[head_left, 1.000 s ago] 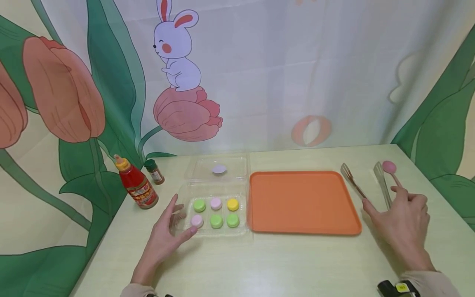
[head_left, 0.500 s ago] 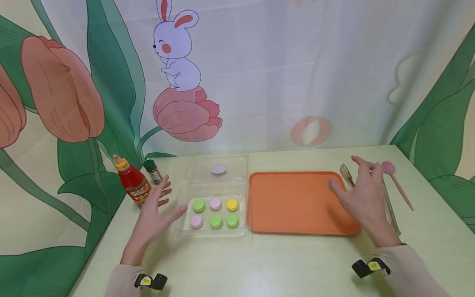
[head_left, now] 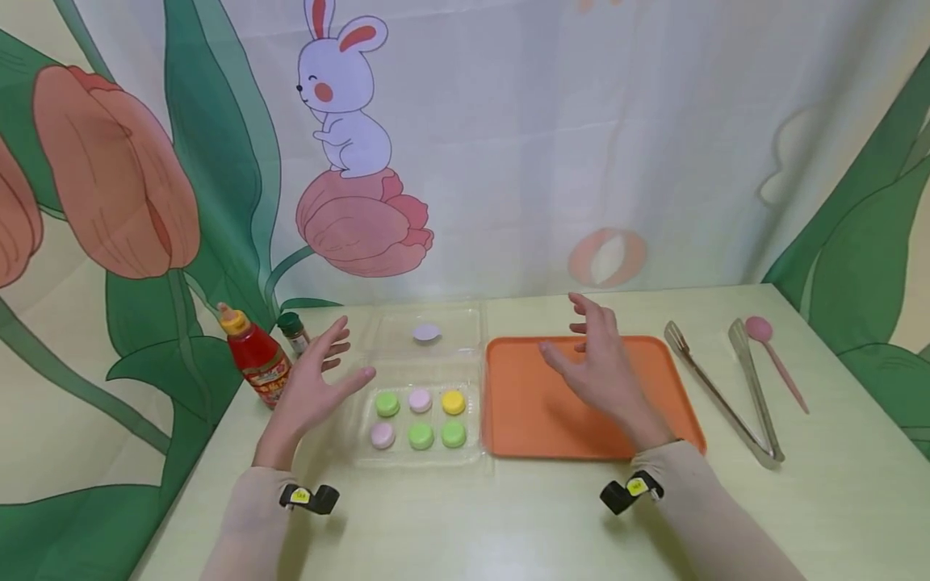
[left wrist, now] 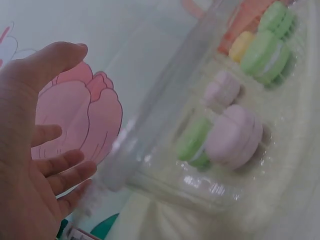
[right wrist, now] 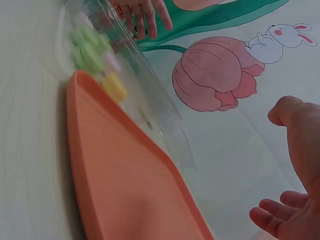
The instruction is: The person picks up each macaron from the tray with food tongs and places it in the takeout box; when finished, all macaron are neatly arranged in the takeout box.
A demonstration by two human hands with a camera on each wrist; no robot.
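My left hand (head_left: 316,395), fingers spread and holding nothing, hovers at the left side of a clear plastic box (head_left: 475,461). Inside the box sit several macarons: green (head_left: 421,436), pink (head_left: 383,436) and one yellow macaron (head_left: 454,402). The box's lid is folded back toward the curtain, with a small pale oval piece (head_left: 426,332) on it. Over an orange tray (head_left: 523,436) hangs my right hand (head_left: 603,375), its fingers apart and nothing in them. In the left wrist view a pink macaron (left wrist: 234,137) shows close beneath the left hand.
Metal tongs (head_left: 756,379) lie spread to the right of the tray, beside a pink spoon (head_left: 781,367). A red sauce bottle (head_left: 257,359) and a green-capped spice jar (head_left: 292,329) stand at the table's left edge. A printed curtain (head_left: 508,161) hangs behind the table.
The right hand has come away from the tongs and moved left over the tray. The tongs now lie shifted and spread. My left hand has lifted from the box's left edge.
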